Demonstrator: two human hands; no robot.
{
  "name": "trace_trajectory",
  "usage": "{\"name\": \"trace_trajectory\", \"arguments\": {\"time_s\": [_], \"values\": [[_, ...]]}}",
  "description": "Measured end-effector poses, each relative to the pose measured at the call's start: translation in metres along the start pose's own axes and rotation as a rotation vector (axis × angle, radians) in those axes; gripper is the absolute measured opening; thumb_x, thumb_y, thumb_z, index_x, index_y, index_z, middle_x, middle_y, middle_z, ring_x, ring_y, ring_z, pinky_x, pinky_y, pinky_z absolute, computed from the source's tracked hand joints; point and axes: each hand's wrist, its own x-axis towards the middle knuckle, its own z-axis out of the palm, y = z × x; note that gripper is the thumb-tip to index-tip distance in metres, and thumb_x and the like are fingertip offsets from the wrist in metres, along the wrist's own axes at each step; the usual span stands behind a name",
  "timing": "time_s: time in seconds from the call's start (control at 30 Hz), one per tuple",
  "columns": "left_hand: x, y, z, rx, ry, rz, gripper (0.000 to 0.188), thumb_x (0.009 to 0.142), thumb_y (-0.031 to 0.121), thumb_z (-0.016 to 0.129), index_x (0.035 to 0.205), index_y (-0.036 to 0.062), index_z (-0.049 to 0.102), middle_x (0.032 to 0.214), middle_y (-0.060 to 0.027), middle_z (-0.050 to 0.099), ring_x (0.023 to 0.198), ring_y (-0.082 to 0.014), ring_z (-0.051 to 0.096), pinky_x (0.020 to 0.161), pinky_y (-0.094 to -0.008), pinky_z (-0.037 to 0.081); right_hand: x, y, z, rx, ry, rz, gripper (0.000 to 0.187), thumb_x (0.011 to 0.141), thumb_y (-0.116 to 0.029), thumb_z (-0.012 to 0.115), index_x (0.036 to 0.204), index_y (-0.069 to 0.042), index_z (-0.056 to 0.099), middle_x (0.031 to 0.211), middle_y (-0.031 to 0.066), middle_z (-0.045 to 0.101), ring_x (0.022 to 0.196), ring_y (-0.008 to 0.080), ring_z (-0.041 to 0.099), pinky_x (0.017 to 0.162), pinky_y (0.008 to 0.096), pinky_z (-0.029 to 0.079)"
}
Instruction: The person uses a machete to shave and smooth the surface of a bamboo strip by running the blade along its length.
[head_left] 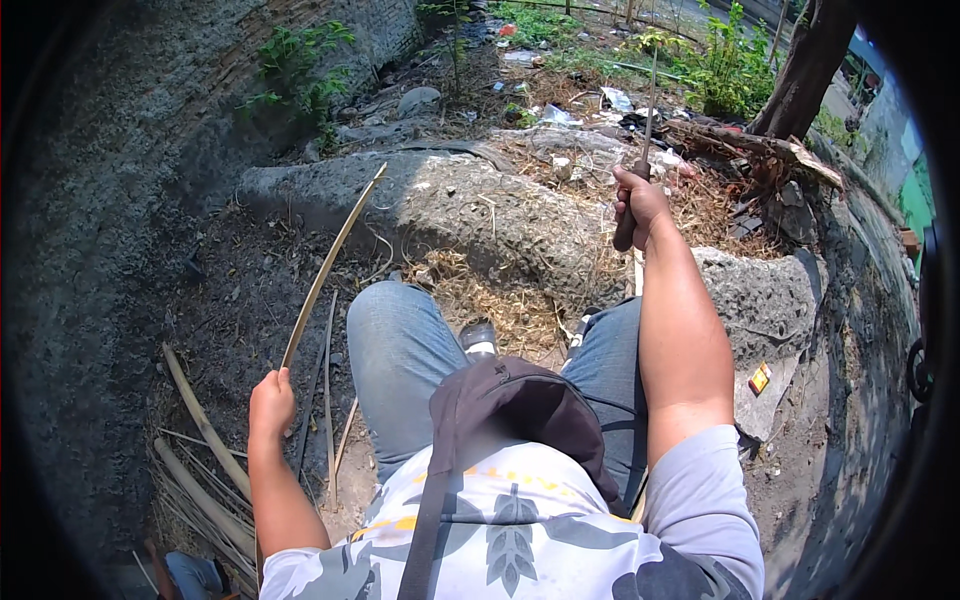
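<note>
At six o'clock, the white shirt (465,555) bore grey leaf shapes and orange lettering. The dark bag (535,405) had a strap (428,520) running toward seven o'clock. The jeans (400,335) were faded blue.

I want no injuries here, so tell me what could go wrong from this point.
The bare blade of the knife in the right hand could slip and cut the ungloved left hand or go through the jeans. The slender, pale strip in the left hand might leave splinters in the bare fingers.
</note>
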Motion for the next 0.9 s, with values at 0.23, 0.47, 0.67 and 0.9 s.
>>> {"name": "trace_trajectory", "arguments": {"time_s": [0.23,0.47,0.67,0.9], "values": [[0.02,0.023,0.017,-0.403,-0.059,0.107,0.047,0.109,0.038,0.045,0.087,0.001,0.061,0.069,-0.0109,0.057,0.065,-0.0225,0.056,0.065,-0.0384,0.045,-0.023,0.001,0.016,-0.422,-0.146,-0.264,0.025,0.086,-0.024,0.08,0.084,-0.009,0.06,0.066,-0.0023,0.056,0.055,0.0091,0.051,0.05,0.0278,0.039],[0.028,0.103,0.001,-0.275,-0.033,0.201,0.045,0.108,0.039,0.046,0.087,0.0023,0.062,0.069,-0.0102,0.058,0.066,-0.0205,0.055,0.066,-0.0378,0.047,-0.074,0.008,0.064,-1.153,-0.406,-0.827,0.031,0.084,-0.039,0.081,0.09,-0.01,0.07,0.077,0.012,0.069,0.07,0.0295,0.066,0.066,0.0414,0.051],[0.017,0.135,-0.005,-0.5,-0.327,0.138,0.043,0.108,0.035,0.045,0.087,0.0025,0.064,0.067,-0.0057,0.056,0.065,-0.0171,0.055,0.063,-0.0357,0.046,-0.095,0.014,0.083,-1.42,-0.594,-0.901,0.032,0.083,-0.044,0.078,0.093,-0.015,0.068,0.085,0.0147,0.071,0.084,0.0393,0.069,0.072,0.0501,0.054],[0.004,0.127,0.001,-0.473,-0.225,0.396,0.044,0.108,0.036,0.047,0.091,0.0003,0.065,0.067,-0.0103,0.059,0.065,-0.02,0.057,0.064,-0.0382,0.047,-0.073,0.014,0.067,-1.306,-0.411,-0.732,0.033,0.083,-0.042,0.08,0.094,-0.012,0.072,0.087,0.0166,0.073,0.084,0.039,0.07,0.073,0.0472,0.054]]}}
